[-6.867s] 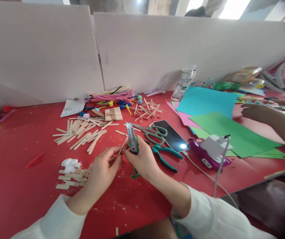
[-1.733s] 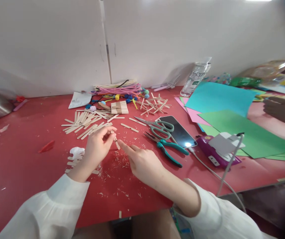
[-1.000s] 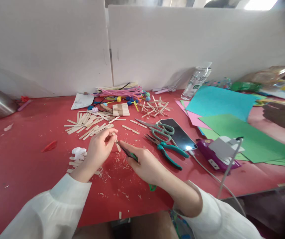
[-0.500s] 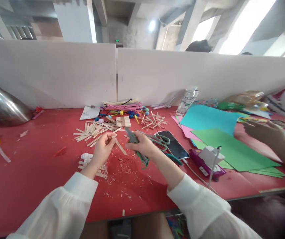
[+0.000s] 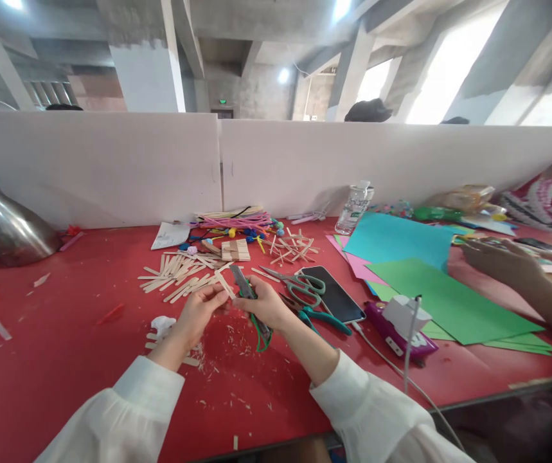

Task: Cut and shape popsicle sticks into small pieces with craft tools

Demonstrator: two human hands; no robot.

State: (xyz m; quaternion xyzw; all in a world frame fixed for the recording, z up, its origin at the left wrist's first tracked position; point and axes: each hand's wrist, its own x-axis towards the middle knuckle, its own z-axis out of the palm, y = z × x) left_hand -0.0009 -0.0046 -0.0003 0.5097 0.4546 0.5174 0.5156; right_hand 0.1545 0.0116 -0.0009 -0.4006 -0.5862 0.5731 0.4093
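Note:
Between the closed fingertips of my left hand is a wooden craft stick, pointing up and away from me. My right hand is wrapped round a grey utility knife with a green cord hanging from its lower end. The knife lies close beside the stick; whether its blade touches the wood I cannot tell. Both hands are over the red tabletop, near each other. Beneath them are scattered wood shavings. Loose craft sticks form a pile just beyond my left hand.
Right of my hands lie scissors, teal-handled pliers, a phone and a purple power strip. Coloured paper spreads further right, near another person's hand. A steel jug stands left; a bottle stands behind.
My hands have come closer together. The stick, which pointed down to the right, now points up and away beside the knife. My view has tilted up slightly.

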